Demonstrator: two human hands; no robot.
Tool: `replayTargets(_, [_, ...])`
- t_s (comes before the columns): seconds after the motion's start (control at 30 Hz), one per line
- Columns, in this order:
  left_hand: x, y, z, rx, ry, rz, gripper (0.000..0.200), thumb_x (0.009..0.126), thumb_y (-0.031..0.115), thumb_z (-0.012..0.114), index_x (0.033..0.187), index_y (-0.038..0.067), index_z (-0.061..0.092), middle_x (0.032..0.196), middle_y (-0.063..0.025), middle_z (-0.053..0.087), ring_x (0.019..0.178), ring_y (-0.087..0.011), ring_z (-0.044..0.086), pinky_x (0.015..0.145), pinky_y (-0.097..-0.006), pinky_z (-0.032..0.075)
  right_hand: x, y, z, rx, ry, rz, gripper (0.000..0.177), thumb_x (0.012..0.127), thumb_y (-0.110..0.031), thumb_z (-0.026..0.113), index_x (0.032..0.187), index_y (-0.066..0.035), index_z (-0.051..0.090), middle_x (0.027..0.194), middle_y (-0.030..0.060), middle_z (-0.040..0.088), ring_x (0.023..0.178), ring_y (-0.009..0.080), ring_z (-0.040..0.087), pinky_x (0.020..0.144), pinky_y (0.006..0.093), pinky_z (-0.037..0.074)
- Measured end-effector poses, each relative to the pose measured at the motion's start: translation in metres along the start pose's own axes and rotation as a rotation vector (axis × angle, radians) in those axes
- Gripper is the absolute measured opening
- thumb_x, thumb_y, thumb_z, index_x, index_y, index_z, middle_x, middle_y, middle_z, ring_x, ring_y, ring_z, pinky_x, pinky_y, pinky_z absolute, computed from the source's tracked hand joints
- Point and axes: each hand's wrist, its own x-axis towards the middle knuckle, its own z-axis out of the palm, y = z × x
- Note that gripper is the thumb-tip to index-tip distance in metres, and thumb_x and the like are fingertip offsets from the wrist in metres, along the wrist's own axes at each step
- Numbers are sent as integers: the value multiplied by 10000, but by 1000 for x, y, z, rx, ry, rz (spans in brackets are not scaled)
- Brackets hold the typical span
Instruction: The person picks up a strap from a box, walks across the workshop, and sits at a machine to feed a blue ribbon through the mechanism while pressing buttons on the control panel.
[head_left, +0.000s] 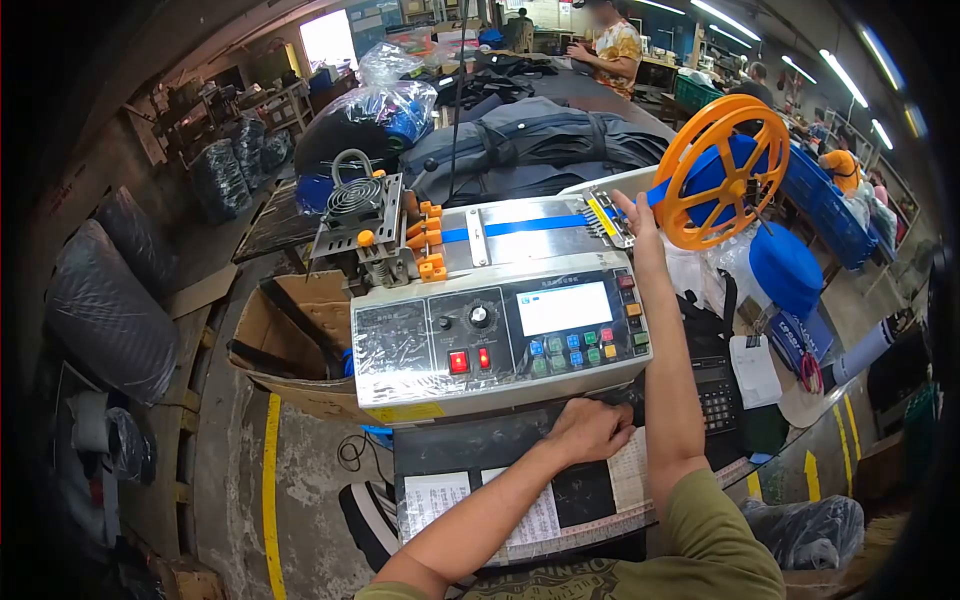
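A strap-cutting machine stands before me, with a lit screen, knobs and coloured buttons on its front. Blue webbing lies along its metal top, running from an orange reel on the right towards orange guides on the left. My right hand is up at the machine's right end, beside the metal feed guide and the webbing; its fingers are stretched out and apart. My left hand rests on the black table below the front panel, fingers curled, holding nothing visible.
Written sheets and a ruler strip lie along the near table edge. A calculator sits to the right. An open cardboard box stands left of the machine. Dark fabric bundles lie behind; a person stands farther back.
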Motion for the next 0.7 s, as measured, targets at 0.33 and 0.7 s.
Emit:
replayTargets(0.33, [0,1,-1,-7,11,4,212,932,314,662,953,104,684,693,-138,688,709,-370,695,654,-489,537,1,0,-1,-61,18,-11,737,1092,-574,360,1524,8,490,1419,151,619,1165,146,661,991,247,513])
replayTargets(0.7, [0,1,-2,1,10,5,211,932,316,665,946,107,682,673,-137,677,700,-365,692,641,-484,527,12,11,-8,-47,28,-20,769,1095,-576,348,1558,34,414,1482,189,554,1197,159,641,1019,265,497])
